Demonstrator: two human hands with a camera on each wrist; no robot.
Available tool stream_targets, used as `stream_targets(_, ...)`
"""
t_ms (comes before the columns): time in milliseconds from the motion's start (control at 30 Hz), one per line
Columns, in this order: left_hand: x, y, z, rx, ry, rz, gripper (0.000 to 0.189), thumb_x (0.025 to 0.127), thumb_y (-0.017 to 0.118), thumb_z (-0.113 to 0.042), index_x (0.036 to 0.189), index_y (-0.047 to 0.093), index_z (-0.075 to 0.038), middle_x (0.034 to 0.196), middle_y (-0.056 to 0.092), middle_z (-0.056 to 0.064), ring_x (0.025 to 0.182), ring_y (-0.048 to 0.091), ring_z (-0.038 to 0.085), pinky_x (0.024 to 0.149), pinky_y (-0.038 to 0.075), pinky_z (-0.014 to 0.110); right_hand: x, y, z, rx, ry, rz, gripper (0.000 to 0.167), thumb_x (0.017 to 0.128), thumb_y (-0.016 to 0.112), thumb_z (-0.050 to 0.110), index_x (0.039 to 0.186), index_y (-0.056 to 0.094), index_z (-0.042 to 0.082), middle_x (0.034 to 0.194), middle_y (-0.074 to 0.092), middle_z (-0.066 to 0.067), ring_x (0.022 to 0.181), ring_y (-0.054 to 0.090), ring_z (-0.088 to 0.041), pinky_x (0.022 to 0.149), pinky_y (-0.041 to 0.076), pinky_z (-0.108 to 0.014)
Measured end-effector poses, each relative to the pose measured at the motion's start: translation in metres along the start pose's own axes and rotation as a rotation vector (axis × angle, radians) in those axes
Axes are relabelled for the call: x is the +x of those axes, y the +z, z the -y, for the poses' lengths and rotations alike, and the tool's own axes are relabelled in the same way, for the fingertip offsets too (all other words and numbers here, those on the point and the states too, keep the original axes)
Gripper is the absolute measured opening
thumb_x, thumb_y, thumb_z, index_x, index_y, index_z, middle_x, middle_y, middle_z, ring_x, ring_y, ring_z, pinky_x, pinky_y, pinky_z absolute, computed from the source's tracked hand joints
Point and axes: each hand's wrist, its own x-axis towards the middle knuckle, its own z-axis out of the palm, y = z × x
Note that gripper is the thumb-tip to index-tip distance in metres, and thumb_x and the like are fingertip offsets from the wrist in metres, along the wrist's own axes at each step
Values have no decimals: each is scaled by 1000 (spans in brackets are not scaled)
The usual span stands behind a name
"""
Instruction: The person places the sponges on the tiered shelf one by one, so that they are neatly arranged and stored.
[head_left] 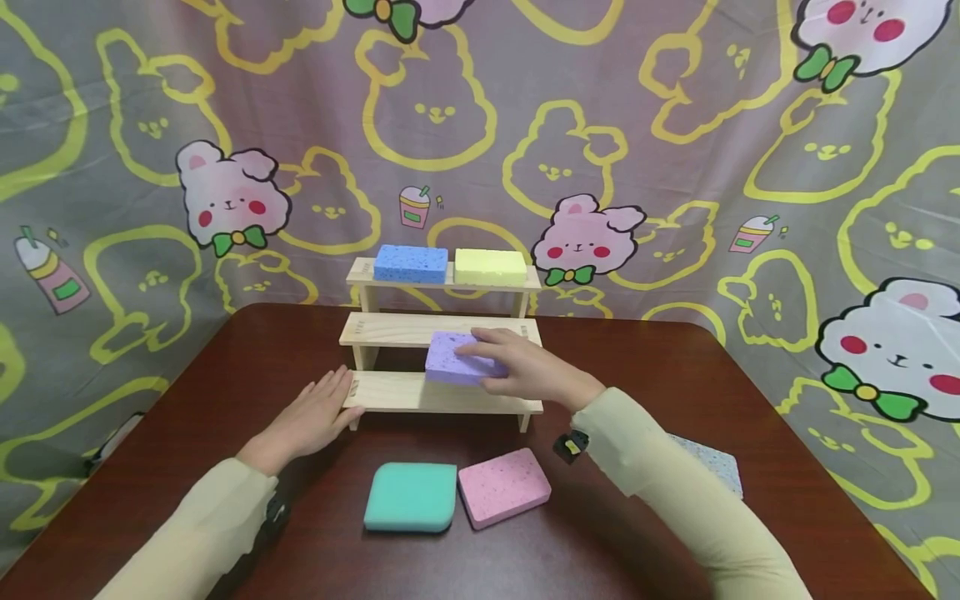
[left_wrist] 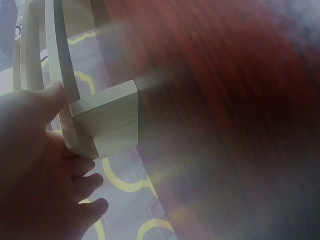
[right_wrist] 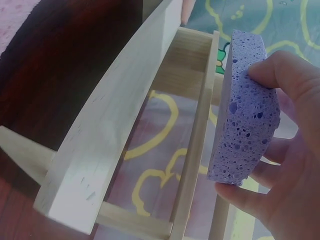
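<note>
A three-tier wooden rack [head_left: 442, 392] stands on the table. At its lower left end my left hand [head_left: 318, 412] holds the end of the bottom board, thumb at the front edge and fingers along the side; the left wrist view shows this hand [left_wrist: 45, 145] close up. My right hand [head_left: 536, 367] grips a purple sponge [head_left: 450, 358] in front of the middle tier, above the bottom board. Thumb and fingers pinch the sponge [right_wrist: 247, 115] by its edges in the right wrist view, and it bends slightly. Whether it touches the rack I cannot tell.
On the top tier sit a blue sponge [head_left: 411, 264] and a yellow sponge [head_left: 490, 267]. Before the rack lie a teal sponge [head_left: 411, 497] and a pink sponge [head_left: 505, 488]. A speckled grey-blue sponge [head_left: 716, 467] is partly behind the right sleeve. A patterned curtain [head_left: 465, 192] hangs behind the table.
</note>
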Motion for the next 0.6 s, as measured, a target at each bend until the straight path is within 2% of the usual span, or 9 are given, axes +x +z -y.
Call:
stream_targets(467, -1, -2, -2, 9, -1, -2, 62, 96, 49, -27, 134, 28, 17, 139, 27, 33, 128, 25, 46, 101, 21, 57, 36, 9, 1, -80, -59, -25, 45, 86, 63, 19, 130, 53, 14, 139, 36, -24, 128, 33, -34, 104, 27, -41)
stream_targets(600, -1, -1, -2, 10, 0, -3, 63, 96, 49, -28, 134, 29, 17, 139, 27, 34, 128, 25, 46, 101, 22, 58, 46, 10, 3, -98, -47, -12, 45, 88, 61, 21, 132, 51, 15, 141, 34, -21, 129, 32, -32, 105, 26, -40)
